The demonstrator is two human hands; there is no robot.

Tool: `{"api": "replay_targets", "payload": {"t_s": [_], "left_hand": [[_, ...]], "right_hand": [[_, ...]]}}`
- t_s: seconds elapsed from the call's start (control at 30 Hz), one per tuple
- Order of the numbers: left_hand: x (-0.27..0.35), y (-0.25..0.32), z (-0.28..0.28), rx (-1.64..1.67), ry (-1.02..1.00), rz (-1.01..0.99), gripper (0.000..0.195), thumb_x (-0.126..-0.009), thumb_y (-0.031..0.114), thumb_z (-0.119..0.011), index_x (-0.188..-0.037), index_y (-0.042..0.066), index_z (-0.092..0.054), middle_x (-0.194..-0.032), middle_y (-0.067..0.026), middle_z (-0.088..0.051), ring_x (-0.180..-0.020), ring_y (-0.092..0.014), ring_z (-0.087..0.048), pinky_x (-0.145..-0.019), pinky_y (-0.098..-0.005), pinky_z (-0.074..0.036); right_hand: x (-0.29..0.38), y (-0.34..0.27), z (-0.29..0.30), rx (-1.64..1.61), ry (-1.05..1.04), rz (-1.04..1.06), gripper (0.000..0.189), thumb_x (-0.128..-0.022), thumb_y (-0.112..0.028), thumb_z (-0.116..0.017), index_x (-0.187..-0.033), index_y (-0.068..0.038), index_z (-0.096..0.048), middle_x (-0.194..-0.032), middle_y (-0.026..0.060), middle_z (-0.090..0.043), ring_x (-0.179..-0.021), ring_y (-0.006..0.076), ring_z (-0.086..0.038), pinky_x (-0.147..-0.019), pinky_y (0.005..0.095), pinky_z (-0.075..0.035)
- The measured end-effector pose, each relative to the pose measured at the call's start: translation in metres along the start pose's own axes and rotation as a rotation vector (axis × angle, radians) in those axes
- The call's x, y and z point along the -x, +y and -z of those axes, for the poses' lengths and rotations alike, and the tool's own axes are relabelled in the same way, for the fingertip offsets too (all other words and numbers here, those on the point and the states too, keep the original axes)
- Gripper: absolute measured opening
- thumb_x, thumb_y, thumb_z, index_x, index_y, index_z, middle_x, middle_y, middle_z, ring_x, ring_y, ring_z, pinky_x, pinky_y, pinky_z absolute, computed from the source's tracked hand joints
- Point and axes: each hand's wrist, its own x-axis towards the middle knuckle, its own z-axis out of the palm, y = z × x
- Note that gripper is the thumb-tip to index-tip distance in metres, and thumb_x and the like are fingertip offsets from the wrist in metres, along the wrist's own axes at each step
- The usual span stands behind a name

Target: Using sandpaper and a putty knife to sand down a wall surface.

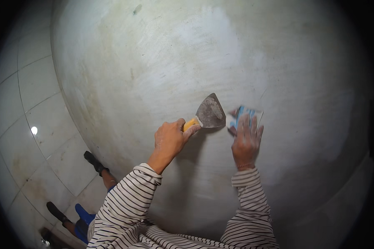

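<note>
My left hand (173, 135) grips the yellow handle of a putty knife (212, 112). Its broad metal blade carries dried grey filler and points up and right, in front of a patchy whitish wall (180, 68). To the right of the blade, my right hand (246, 141) presses a folded sheet of what looks like sandpaper (258, 114) against the wall, fingers spread over it. The sheet is white with blue print on its back, partly hidden by the fingers and slightly blurred. White dust coats the fingers of both hands.
Large pale floor tiles (37, 93) run along the wall's left edge, some with brown stains. My feet in black footwear (93, 162) are at lower left, beside a blue object (84, 214). A dark item (46, 236) lies at the bottom left corner, too dim to name.
</note>
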Motion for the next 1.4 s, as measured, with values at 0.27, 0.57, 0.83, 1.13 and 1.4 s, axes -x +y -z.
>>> {"api": "replay_targets", "payload": {"t_s": [0.27,0.57,0.83,1.13,1.4], "left_hand": [[0.001,-0.009,-0.038,-0.103,-0.019,-0.018,0.057,-0.081,0.060,-0.053,-0.080,0.004,-0.063,-0.062,-0.0148,-0.060,-0.061,-0.034,-0.060,-0.055,-0.0440,-0.047],[-0.006,-0.025,-0.037,-0.115,-0.022,-0.015,0.058,-0.080,0.062,-0.053,-0.078,0.005,-0.063,-0.062,-0.0143,-0.060,-0.062,-0.033,-0.060,-0.055,-0.0433,-0.047],[-0.008,-0.030,-0.052,-0.060,0.089,-0.038,0.058,-0.078,0.060,-0.058,-0.072,0.003,-0.062,-0.055,-0.0148,-0.056,-0.053,-0.033,-0.055,-0.051,-0.0411,-0.042],[0.001,-0.061,-0.035,-0.155,0.119,0.020,0.057,-0.078,0.059,-0.059,-0.073,0.002,-0.063,-0.058,-0.0158,-0.057,-0.055,-0.034,-0.056,-0.053,-0.0417,-0.043],[-0.005,-0.066,-0.014,-0.114,0.007,0.115,0.057,-0.079,0.060,-0.057,-0.081,0.004,-0.066,-0.064,-0.0163,-0.061,-0.065,-0.035,-0.061,-0.059,-0.0438,-0.047]], "right_hand": [[-0.096,-0.009,-0.038,0.103,0.101,0.098,0.034,-0.090,-0.023,-0.051,-0.118,-0.005,-0.058,-0.127,0.0106,-0.055,-0.123,0.0289,-0.047,-0.101,0.0547,-0.033],[0.095,0.003,-0.057,0.051,-0.110,-0.061,0.040,-0.089,-0.033,-0.055,-0.117,-0.004,-0.058,-0.126,0.0110,-0.055,-0.125,0.0324,-0.044,-0.102,0.0619,-0.024],[0.007,-0.016,-0.064,-0.100,-0.039,-0.014,0.037,-0.088,-0.032,-0.057,-0.117,-0.008,-0.060,-0.129,0.0058,-0.054,-0.127,0.0277,-0.043,-0.103,0.0577,-0.025],[-0.019,-0.046,-0.070,-0.070,0.005,0.016,0.035,-0.086,-0.024,-0.058,-0.117,-0.007,-0.060,-0.130,0.0078,-0.053,-0.128,0.0286,-0.041,-0.101,0.0631,-0.024],[0.098,-0.067,-0.065,-0.154,-0.190,-0.160,0.036,-0.089,-0.024,-0.056,-0.119,-0.005,-0.058,-0.131,0.0108,-0.052,-0.130,0.0285,-0.039,-0.104,0.0659,-0.013]]}}
